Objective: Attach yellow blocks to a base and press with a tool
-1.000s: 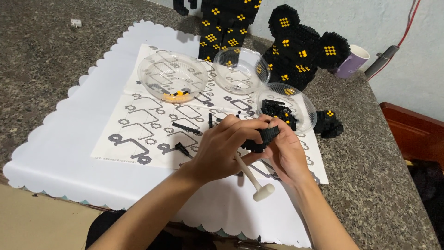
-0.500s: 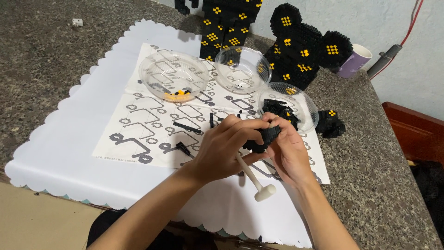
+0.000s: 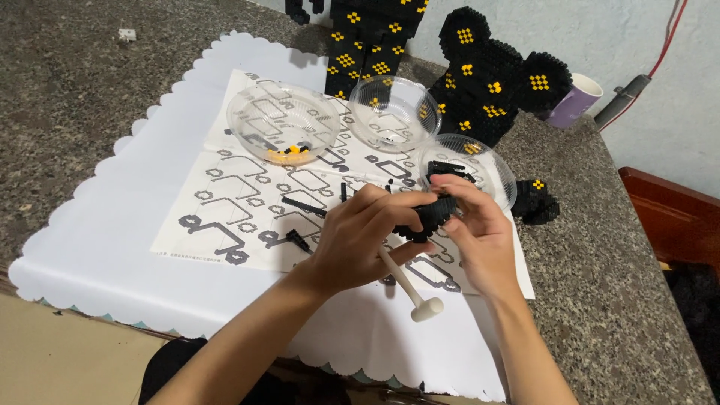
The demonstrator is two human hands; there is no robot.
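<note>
- While I compare this view with the ones just before it, I find almost nothing has shifted: both hands stay over the same spot above the instruction sheet [image 3: 247, 202], and the bowls sit where they were.
- My left hand [image 3: 360, 232] is curled, its fingers pinching the small black block piece [image 3: 429, 217] from the left side, thumb underneath.
- My right hand [image 3: 480, 236] closes on the same black block piece from the right, fingertips pressed on its top edge, so the piece is held between both hands, raised off the sheet, just in front of the nearest clear bowl [image 3: 501, 174].
- A small white mallet [image 3: 409, 289] pokes out below the hands, its head down toward the white scalloped mat [image 3: 105, 247]; I cannot tell which hand, if either, grips its handle.
- The steady pose reads to me as pressing or fitting still in progress on that piece, not a finished step.
- Loose black pieces [image 3: 304, 208] lie on the sheet to the left of the hands.
- Two more clear bowls sit farther back; the left bowl [image 3: 283, 124] holds a few orange and black bits, the middle bowl [image 3: 395, 112] looks nearly bare.
- Behind them stand black block figures [image 3: 491, 86] with yellow spots, a purple cup [image 3: 571, 105] beside them on the speckled counter [image 3: 67, 82].
</note>
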